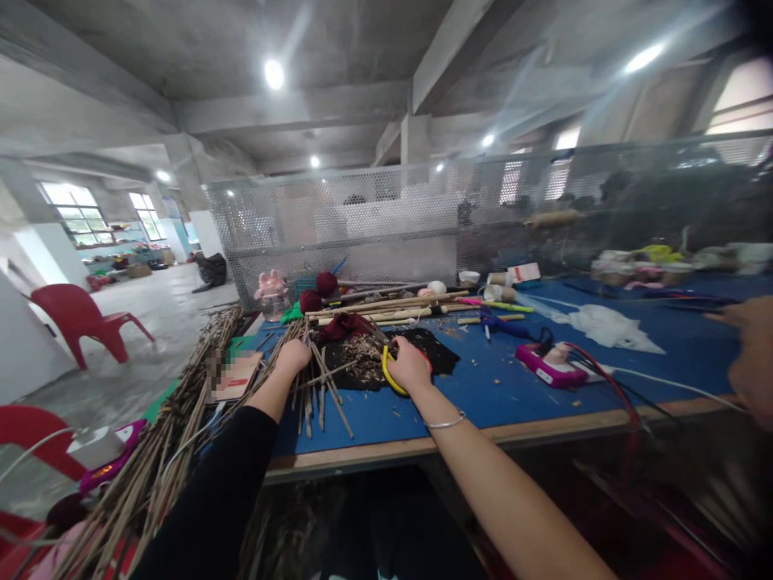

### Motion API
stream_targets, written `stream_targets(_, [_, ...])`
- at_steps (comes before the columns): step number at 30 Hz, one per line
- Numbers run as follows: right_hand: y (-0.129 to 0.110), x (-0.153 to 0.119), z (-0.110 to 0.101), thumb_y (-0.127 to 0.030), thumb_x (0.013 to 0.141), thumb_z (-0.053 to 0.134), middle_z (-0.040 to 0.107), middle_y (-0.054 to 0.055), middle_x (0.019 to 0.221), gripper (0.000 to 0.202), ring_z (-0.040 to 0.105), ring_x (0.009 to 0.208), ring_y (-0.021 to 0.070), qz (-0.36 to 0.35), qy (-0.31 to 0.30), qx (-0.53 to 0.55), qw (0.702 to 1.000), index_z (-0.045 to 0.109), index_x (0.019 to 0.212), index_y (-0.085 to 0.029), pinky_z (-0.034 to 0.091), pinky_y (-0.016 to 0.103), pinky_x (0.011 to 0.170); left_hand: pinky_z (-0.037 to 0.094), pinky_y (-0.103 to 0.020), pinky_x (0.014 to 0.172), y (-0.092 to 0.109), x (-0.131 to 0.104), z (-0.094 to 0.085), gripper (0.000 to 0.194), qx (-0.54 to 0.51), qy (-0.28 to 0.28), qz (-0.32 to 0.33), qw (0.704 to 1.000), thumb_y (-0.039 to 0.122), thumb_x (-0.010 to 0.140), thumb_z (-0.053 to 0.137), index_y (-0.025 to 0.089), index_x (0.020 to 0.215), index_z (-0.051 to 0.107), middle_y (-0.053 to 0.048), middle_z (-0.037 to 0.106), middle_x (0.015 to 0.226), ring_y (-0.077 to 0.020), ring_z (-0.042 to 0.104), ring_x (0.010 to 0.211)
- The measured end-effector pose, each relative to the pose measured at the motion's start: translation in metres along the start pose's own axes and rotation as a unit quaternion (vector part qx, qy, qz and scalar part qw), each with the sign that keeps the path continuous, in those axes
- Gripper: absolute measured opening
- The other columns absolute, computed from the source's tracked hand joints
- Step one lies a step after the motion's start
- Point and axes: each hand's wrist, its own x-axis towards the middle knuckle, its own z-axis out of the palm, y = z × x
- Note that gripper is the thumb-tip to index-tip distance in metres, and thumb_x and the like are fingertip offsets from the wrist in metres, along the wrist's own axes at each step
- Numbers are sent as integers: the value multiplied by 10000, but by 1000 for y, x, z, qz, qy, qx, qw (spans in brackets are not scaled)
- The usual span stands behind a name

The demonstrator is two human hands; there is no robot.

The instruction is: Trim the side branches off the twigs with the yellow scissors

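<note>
My left hand (294,355) is closed on thin sticks at the left of the blue table. More cut sticks (326,391) lie loose beside and below it, some crossing each other. In my right hand (411,367) is a pair of scissors (387,372) with yellow handles, the blades pointing up and left. Between the hands, a heap of small stick pieces (361,351) rests on a black cloth (444,352). Dark red material (344,326) lies just behind the heap. My fingers partly hide the scissors' handles.
A large bundle of long sticks (175,427) leans along the table's left side, by a phone-like flat item (238,375). Yarn balls (327,283) and rods stand behind. A purple power strip (549,367) with cables lies right. Another person's blurred hand (752,354) shows far right.
</note>
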Motion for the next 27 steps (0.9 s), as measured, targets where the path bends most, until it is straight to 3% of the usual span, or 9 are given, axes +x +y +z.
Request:
stream_targets(8, [0,0,0,-377,743,560,633,40,901,331,598,819,194,5,3,2,1000,519,1040,-237,354,243,624,459,-185,600,8,-2,2,366,-191,94,-33,977,253,879,299,104,1006,609,-83,679,821,-115,620,658])
stream_targets(13, [-1,2,-1,-456,742,555,627,54,919,394,591,820,197,9,20,25,999,520,1060,-227,370,248,649,460,-231,740,12,-1,-37,407,-242,191,-52,950,268,890,252,107,1120,547,-104,642,963,-151,591,866])
stream_targets(15, [0,2,-3,-472,751,539,627,55,905,418,588,811,195,13,44,52,998,516,1084,-221,381,250,661,454,-253,778,24,-3,-54,330,-327,245,-49,911,273,860,355,137,1055,585,-83,637,946,-163,575,890])
stream_targets(16, [1,3,-3,-468,760,529,628,55,888,422,587,802,192,9,62,72,995,514,1095,-213,387,250,671,463,-245,757,34,-7,-59,303,-393,221,-37,892,257,844,396,142,1057,579,-74,634,922,-148,581,845])
stream_targets(18, [2,3,-4,-445,781,501,632,53,841,412,583,762,178,-16,100,127,987,513,1102,-188,402,250,688,482,-240,705,59,-17,-61,283,-553,103,-45,826,177,828,421,125,1079,543,-65,624,824,-111,588,713])
stream_targets(19, [3,3,-5,-430,789,488,634,54,824,405,581,738,169,-36,114,159,980,512,1101,-172,410,247,692,490,-233,679,73,-24,-57,265,-573,64,-39,816,139,812,443,107,1055,544,-57,616,761,-96,585,654])
stream_targets(20, [3,3,-5,-416,793,478,636,55,818,398,579,718,160,-55,122,193,972,512,1096,-159,418,242,693,494,-221,654,86,-32,-51,255,-590,29,-34,806,107,787,482,93,1034,544,-45,604,708,-85,581,613])
stream_targets(23, [2,4,-5,-398,782,472,639,55,852,358,579,705,142,-102,108,294,944,528,1034,-149,436,228,692,483,-197,548,120,-55,-22,341,-675,-93,-71,729,92,752,555,104,1083,472,-4,568,624,-66,552,510])
stream_targets(27, [2,6,-5,-400,734,494,615,29,788,316,558,662,137,-103,71,390,912,543,926,-155,451,232,640,456,-206,472,148,-74,20,440,-664,-117,-62,736,185,710,649,126,1094,442,28,543,544,-81,528,437])
